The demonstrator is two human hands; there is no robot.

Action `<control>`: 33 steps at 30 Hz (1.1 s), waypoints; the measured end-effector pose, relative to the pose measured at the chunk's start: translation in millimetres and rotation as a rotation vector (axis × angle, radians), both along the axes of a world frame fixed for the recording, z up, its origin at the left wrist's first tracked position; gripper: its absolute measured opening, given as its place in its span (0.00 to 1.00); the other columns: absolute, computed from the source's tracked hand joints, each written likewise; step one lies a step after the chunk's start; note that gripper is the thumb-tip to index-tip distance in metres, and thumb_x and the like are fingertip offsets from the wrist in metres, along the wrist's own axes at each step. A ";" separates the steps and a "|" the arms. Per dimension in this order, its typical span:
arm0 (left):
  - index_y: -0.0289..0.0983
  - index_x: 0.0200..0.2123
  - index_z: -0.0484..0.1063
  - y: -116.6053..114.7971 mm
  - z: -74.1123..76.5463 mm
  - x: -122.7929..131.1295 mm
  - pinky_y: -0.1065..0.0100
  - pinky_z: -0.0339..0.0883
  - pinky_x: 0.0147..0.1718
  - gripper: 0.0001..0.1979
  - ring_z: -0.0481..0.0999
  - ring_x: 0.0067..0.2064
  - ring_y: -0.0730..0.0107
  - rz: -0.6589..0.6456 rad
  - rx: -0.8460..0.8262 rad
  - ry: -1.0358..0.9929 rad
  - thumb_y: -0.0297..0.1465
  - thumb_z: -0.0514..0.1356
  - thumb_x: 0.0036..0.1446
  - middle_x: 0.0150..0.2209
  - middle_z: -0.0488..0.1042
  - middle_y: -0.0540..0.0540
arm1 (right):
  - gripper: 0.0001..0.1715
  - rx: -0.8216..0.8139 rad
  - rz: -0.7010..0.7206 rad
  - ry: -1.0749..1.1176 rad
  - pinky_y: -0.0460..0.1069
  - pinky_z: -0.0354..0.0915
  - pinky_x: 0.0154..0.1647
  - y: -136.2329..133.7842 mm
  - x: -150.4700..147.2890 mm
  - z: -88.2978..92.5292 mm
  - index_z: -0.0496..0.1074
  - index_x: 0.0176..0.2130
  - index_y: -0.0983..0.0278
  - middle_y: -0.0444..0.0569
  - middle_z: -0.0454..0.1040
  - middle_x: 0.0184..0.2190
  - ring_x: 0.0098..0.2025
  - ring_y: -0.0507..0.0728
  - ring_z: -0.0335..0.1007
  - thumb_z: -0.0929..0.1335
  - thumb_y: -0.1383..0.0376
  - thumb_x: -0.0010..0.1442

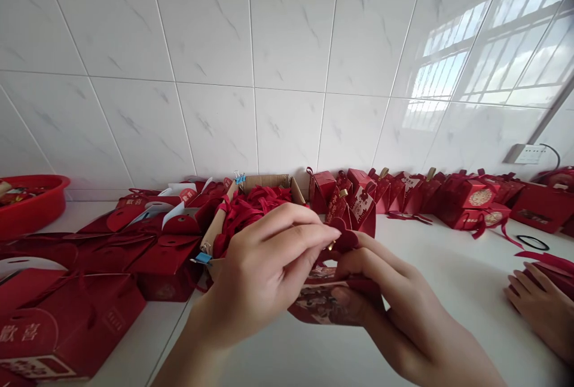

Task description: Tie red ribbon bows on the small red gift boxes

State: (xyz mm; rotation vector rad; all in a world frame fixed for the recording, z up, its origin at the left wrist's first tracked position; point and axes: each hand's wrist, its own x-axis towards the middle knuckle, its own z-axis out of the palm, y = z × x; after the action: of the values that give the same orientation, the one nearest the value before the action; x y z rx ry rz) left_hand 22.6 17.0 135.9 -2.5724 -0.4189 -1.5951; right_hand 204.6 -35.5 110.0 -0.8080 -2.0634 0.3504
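A small red printed gift box (pixel 319 303) is between my hands above the white table. My right hand (pixel 399 297) is closed around its right side, the thumb on the printed face and the fingers up at the rounded red flap (pixel 345 240). My left hand (pixel 269 267) is closed in a pinch at the top of the box, where a short gold ribbon (pixel 332 245) shows by its fingertips. The left fingers hide most of the ribbon. Just behind my left hand is an open cardboard box (pixel 269 181) filled with dark red ribbons (pixel 251 204).
Red gift boxes (pixel 107 315) crowd the left side, beside a red plastic basin (pixel 45 210). Smaller boxes (pixel 359 186) line the tiled wall. On the right lie a black ring (pixel 533 242) and another person's hand (pixel 540 306) on a red item. Blue binder clips (pixel 204 258) grip the cardboard.
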 end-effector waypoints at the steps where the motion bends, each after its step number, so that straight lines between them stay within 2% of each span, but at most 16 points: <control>1: 0.36 0.41 0.73 0.0 0.1 -0.5 0.79 0.69 0.40 0.14 0.74 0.39 0.79 0.011 0.011 0.023 0.17 0.59 0.54 0.38 0.75 0.49 | 0.09 0.009 -0.002 0.003 0.42 0.61 0.29 0.8 0.0 -0.3 0.61 0.39 0.62 0.46 0.61 0.35 0.31 0.49 0.58 0.61 0.75 0.61; 7: 0.42 0.44 0.73 0.5 -1.3 -5.7 0.75 0.72 0.43 0.15 0.76 0.41 0.75 0.024 -0.034 0.152 0.20 0.58 0.57 0.42 0.77 0.49 | 0.09 0.007 -0.009 -0.011 0.44 0.59 0.29 2.7 3.5 -1.4 0.61 0.39 0.62 0.46 0.62 0.34 0.31 0.50 0.57 0.61 0.75 0.61; 14: 0.42 0.41 0.74 2.0 -3.0 -6.6 0.76 0.72 0.37 0.10 0.77 0.33 0.77 0.063 -0.043 0.143 0.23 0.58 0.57 0.32 0.78 0.52 | 0.09 -0.058 0.018 -0.045 0.44 0.59 0.29 0.2 2.0 -0.9 0.61 0.39 0.62 0.47 0.63 0.36 0.31 0.50 0.59 0.61 0.75 0.60; 21: 0.40 0.36 0.73 3.6 -4.1 -1.4 0.76 0.69 0.38 0.09 0.75 0.33 0.78 0.104 0.018 0.175 0.21 0.57 0.58 0.32 0.77 0.53 | 0.09 -0.067 0.004 -0.051 0.44 0.59 0.28 3.8 0.6 -1.4 0.62 0.39 0.63 0.46 0.62 0.36 0.30 0.49 0.57 0.62 0.76 0.60; 24: 0.38 0.33 0.71 4.6 -5.7 1.7 0.76 0.68 0.38 0.05 0.73 0.32 0.77 0.145 0.014 0.157 0.23 0.58 0.58 0.31 0.76 0.52 | 0.07 -0.070 0.009 -0.053 0.45 0.60 0.29 6.8 1.3 -0.5 0.62 0.37 0.64 0.47 0.62 0.35 0.31 0.50 0.58 0.62 0.75 0.60; 29: 0.38 0.33 0.70 3.9 -7.5 8.1 0.75 0.67 0.38 0.07 0.73 0.34 0.76 0.166 0.049 0.107 0.21 0.57 0.57 0.31 0.75 0.51 | 0.05 -0.060 0.032 -0.046 0.48 0.63 0.35 11.5 0.4 -0.8 0.64 0.38 0.64 0.49 0.62 0.37 0.36 0.53 0.61 0.63 0.73 0.60; 33: 0.39 0.32 0.70 1.0 -10.0 15.1 0.73 0.68 0.35 0.07 0.73 0.31 0.76 0.169 0.070 0.009 0.21 0.58 0.56 0.29 0.75 0.52 | 0.07 0.007 0.008 -0.051 0.47 0.62 0.30 12.9 0.4 -4.2 0.63 0.37 0.64 0.48 0.61 0.34 0.32 0.52 0.58 0.62 0.74 0.60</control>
State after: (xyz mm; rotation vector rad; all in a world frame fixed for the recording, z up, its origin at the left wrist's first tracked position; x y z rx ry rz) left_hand 37.6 18.0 125.9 -2.4212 -0.5531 -1.5129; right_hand 205.0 -22.6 105.8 -0.8123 -2.1145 0.3293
